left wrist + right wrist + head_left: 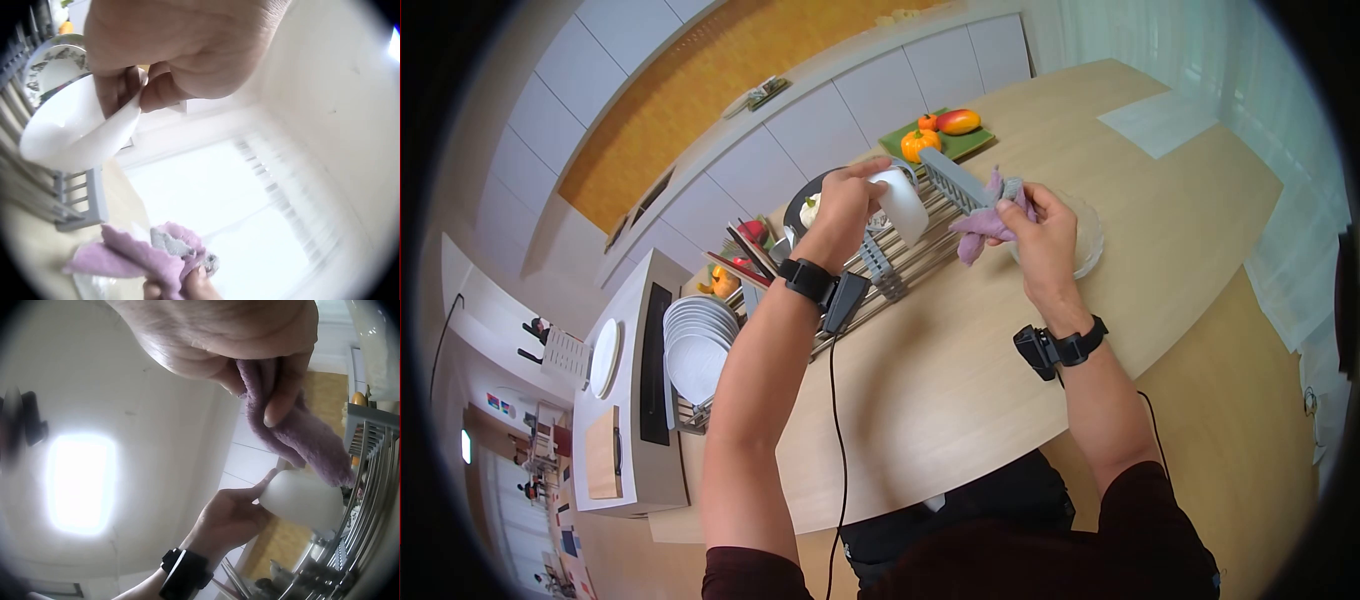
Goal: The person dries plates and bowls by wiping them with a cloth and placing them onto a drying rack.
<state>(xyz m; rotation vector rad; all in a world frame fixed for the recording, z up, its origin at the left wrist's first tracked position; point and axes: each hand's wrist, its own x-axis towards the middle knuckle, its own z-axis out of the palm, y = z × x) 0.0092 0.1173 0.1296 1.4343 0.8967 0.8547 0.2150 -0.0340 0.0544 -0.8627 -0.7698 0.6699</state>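
My left hand [850, 205] pinches a white bowl [903, 207] by its rim, holding it tilted on its side over the dish rack [880, 265]. In the left wrist view the thumb and fingers grip the edge of the bowl [81, 134], and its hollow inside shows. To the right, my right hand [1045, 235] holds a bunched purple and grey cloth [990, 215], its loose ends hanging out. The right wrist view shows the cloth [294, 434] between thumb and fingers, with the bowl just beyond. Behind the right hand, a clear glass bowl [1090, 240] stands on the table.
White plates [698, 350] stand in the rack's left end. A green tray [975, 143] at the back carries a small pumpkin [920, 145] and a mango [958, 122]. Cables trail from both wrist cameras. A white sheet [1158, 125] lies at the table's far right.
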